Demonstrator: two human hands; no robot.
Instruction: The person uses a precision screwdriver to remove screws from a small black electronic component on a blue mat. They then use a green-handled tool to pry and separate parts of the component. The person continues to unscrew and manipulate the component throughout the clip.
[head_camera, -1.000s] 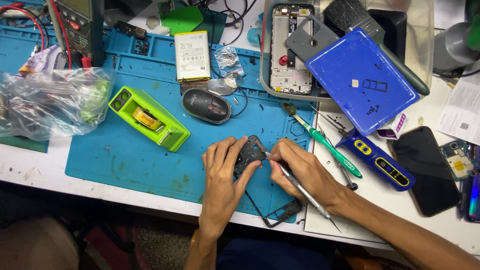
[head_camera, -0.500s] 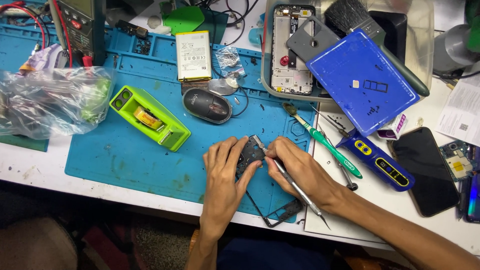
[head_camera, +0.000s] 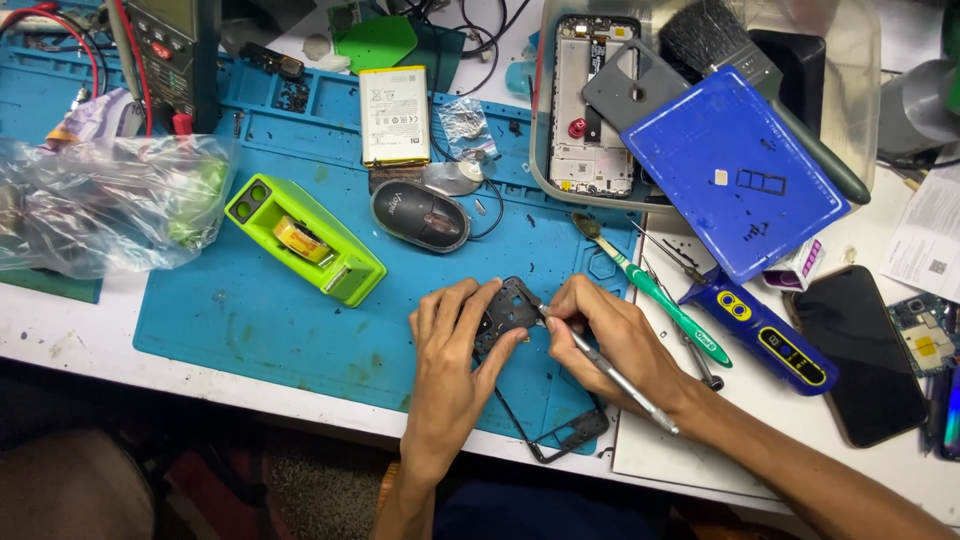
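The left hand (head_camera: 452, 350) curls closed around the top of a black phone frame (head_camera: 520, 345) lying on the blue rubbery mat (head_camera: 250, 320), while the right hand (head_camera: 610, 335) pinches 1 slim metal tool (head_camera: 610, 372) against it. That thin, hollowed plastic frame looks light and easily bent, best gripped along its outer edges.

Open blue mat (head_camera: 270, 330) left of the grip; green toothbrush (head_camera: 655, 295) close right, computer mouse (head_camera: 422, 215) above

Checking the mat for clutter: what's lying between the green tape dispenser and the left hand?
Head view: only bare blue mat lies between the tape dispenser and the left hand.
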